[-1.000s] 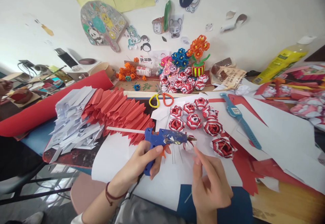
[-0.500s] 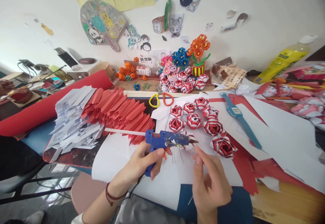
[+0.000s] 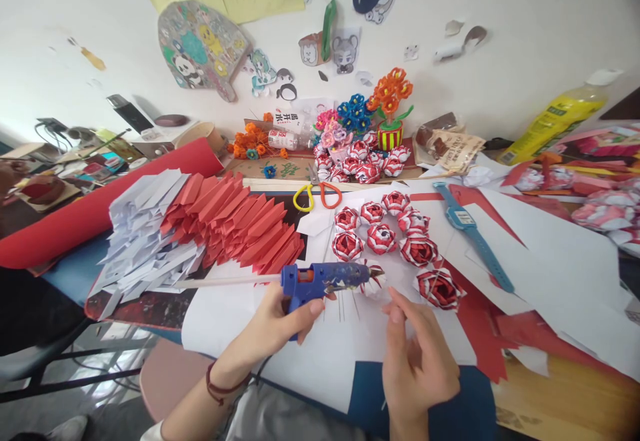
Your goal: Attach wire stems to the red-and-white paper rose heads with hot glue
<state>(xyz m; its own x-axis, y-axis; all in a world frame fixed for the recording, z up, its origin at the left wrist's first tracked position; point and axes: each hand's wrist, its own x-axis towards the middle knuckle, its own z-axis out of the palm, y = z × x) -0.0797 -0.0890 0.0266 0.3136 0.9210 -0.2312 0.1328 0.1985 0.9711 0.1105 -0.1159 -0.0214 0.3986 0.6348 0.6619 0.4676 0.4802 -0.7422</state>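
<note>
My left hand (image 3: 287, 318) is wrapped around the handle of a blue hot glue gun (image 3: 325, 279). A long white glue stick (image 3: 230, 281) sticks out of its back, and the nozzle points right. Just right of and below the nozzle, my right hand (image 3: 423, 361) is closed, thumb and fingertips pinched together. A thin wire (image 3: 384, 404), mostly hidden by that hand, shows its lower end beside the palm. Behind the nozzle lies a partly hidden red-and-white paper flower (image 3: 374, 286). Several finished paper roses (image 3: 419, 250) stand beyond it on white paper.
Folded red paper strips (image 3: 235, 221) and white ones (image 3: 150, 228) are piled at left, before a red paper roll (image 3: 100, 208). Scissors (image 3: 317, 196) lie behind. A blue watch (image 3: 470, 224) rests on paper sheets at right, near a yellow bottle (image 3: 555, 118).
The glue gun has moved slightly left and tipped, its nozzle drawing away from my right fingertips. My right hand has shifted a little right and stays pinched.
</note>
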